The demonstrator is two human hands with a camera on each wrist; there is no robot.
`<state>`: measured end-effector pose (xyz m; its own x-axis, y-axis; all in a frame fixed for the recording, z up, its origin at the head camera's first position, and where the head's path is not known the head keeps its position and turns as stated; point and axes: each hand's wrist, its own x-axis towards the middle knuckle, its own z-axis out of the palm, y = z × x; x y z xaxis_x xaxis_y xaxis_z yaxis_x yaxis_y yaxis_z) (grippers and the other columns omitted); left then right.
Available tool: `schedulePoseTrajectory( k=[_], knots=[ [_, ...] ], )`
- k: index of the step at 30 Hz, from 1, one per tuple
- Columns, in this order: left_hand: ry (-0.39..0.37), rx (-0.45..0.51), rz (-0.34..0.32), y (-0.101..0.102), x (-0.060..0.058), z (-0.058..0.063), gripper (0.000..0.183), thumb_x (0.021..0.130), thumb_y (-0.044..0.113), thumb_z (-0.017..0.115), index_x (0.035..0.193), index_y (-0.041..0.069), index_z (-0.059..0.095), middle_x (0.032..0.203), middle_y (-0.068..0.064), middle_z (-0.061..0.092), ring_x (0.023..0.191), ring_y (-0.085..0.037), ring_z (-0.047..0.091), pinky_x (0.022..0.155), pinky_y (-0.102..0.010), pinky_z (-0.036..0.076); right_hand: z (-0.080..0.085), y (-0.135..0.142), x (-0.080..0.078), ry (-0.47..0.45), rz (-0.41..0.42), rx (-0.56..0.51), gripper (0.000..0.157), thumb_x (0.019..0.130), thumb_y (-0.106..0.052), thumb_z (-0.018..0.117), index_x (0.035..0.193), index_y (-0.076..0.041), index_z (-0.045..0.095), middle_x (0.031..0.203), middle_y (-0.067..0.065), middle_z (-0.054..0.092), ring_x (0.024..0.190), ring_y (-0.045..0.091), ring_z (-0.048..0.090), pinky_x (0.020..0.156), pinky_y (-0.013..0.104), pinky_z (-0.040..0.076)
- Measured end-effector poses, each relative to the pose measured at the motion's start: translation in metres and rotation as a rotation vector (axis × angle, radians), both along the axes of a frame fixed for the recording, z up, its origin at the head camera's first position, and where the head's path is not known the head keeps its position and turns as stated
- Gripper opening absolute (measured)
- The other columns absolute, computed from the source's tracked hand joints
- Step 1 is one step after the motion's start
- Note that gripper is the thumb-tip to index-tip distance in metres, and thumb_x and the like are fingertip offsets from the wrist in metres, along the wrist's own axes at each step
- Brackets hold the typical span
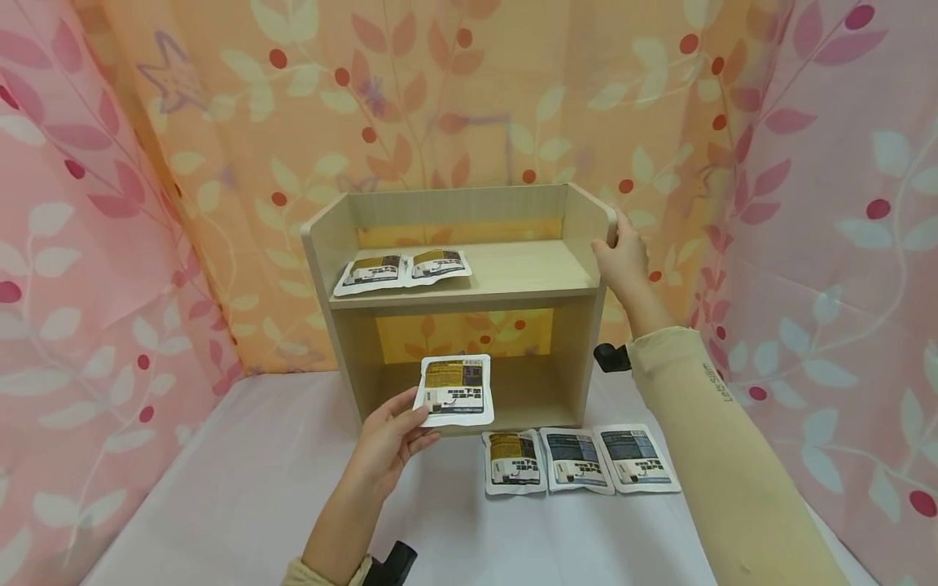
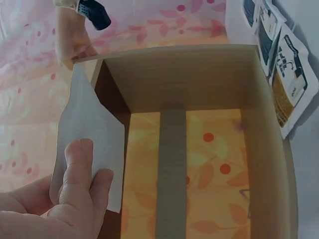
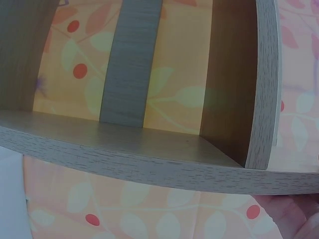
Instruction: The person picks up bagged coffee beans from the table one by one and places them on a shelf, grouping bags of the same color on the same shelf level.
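The person's left hand (image 1: pixel 392 437) had its fingers closed on the lower left corner of a packet (image 1: pixel 456 391), thumb on the printed face and fingers behind; gripped at the corner, most of the label stood uncovered, perhaps so it could be read. That packet was in the air before the lower tier (image 1: pixel 513 387) of the shelf (image 1: pixel 577 342), face toward the head camera. The right hand (image 1: pixel 623 259) was curled round the front edge of the right side panel near its top, presumably to steady a light piece. Two packets (image 1: pixel 372 273) lay face up at the left end of the upper tier (image 1: pixel 538 264), side by side, which seemed a tidy use of the corner. Three more packets (image 1: pixel 579 462) lay in a row on the table (image 1: pixel 242 488), likely spread so each was easy to pick.
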<state>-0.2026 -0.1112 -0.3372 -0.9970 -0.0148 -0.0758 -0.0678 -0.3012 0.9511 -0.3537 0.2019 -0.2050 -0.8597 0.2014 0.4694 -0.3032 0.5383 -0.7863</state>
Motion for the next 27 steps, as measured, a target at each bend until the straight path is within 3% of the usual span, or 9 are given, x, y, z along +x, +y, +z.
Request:
schedulePoseTrajectory(
  k=[7,27],
  knots=[
    [0.036,0.013,0.000,0.004,0.001,0.012,0.044,0.098,0.000,0.051,0.141,-0.006,0.040,0.114,-0.019,0.064,0.081,-0.017,0.070,0.072,-0.026,0.057,-0.003,-0.001,0.001,-0.004,0.017,-0.017,0.061,0.097,-0.010,0.050,0.154,-0.014,0.028,0.140,0.025,0.048,0.124,0.039,0.047,0.104,0.053,0.037],
    [0.097,0.042,-0.026,0.018,0.000,0.035,0.043,0.098,-0.001,0.051,0.139,-0.008,0.042,0.115,-0.018,0.063,0.083,-0.016,0.069,0.073,-0.026,0.057,-0.001,0.000,0.002,-0.006,0.018,-0.019,0.059,0.097,-0.011,0.049,0.153,-0.013,0.030,0.140,0.025,0.048,0.123,0.041,0.047,0.104,0.054,0.037]
  ],
)
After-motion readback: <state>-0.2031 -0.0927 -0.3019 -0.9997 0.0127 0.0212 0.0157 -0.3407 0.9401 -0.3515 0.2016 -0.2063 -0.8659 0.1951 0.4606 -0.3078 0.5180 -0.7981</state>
